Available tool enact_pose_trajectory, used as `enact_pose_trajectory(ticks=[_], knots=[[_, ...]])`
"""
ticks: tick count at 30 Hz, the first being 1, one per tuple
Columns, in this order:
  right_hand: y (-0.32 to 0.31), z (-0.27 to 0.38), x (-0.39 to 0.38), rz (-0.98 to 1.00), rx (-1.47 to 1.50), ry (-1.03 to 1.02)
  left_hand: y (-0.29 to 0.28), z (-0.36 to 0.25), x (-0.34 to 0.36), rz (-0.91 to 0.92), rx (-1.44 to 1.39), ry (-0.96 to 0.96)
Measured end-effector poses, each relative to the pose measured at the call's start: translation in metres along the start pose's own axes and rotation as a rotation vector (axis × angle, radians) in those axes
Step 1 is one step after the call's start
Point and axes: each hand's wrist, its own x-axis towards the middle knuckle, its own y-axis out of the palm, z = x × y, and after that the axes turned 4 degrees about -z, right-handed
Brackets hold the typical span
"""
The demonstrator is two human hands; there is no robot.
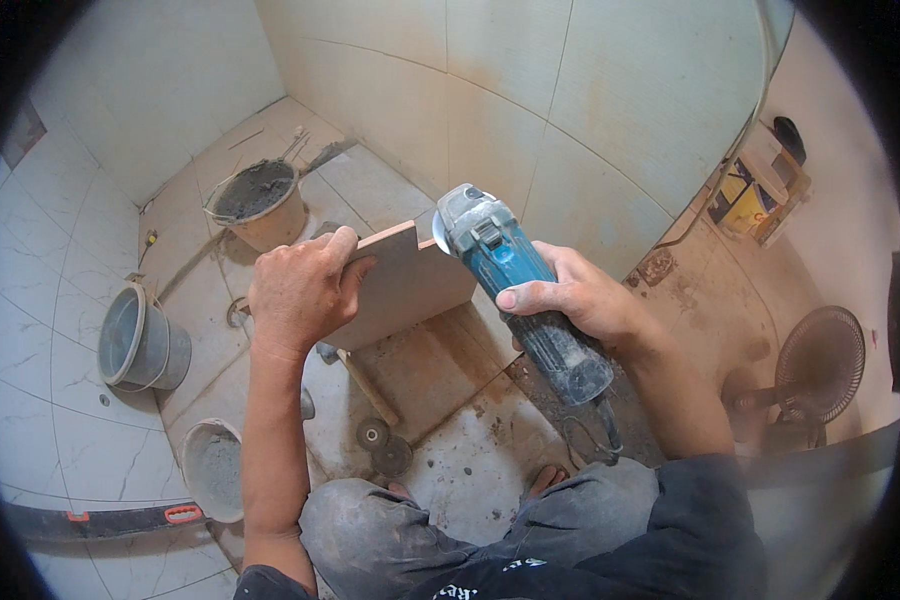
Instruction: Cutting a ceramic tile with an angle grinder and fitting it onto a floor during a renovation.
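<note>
My left hand (308, 290) is closed around the upper left edge of a ceramic tile (405, 290), holding it up on a slant above the floor. A notch is cut into the tile's top edge. In my right hand (595, 300) is a blue and grey angle grinder (515, 265), gripped round its body with the thumb on top. The grinder's disc (440, 232) is at the tile's top edge beside the notch; whether it touches cannot be made out. A power cord (610, 430) trails from the grinder's rear end, near my right knee.
Below the tile lie a hammer (370, 388) and two loose grinder discs (373, 434). A mortar bucket (275, 220) stands at the back left, with a grey bucket (175, 355) and a white bucket (195, 460) nearer. A spirit level (120, 522) is at the left, a fan (820, 365) at the right.
</note>
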Motion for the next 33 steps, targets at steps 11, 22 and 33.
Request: enact_pose_trajectory(ticks=[11, 22, 33], knots=[[0.015, 0.000, 0.002, -0.001, 0.014, -0.039, -0.002, -0.001, 0.000, 0.032, 0.015, -0.013], [0.012, 0.001, 0.002, 0.000, -0.036, -0.031, -0.002, 0.000, 0.001, 0.020, -0.017, -0.013], [-0.002, -0.003, -0.004, -0.022, -0.002, -0.002, -0.003, -0.001, -0.001, 0.020, -0.009, -0.016]])
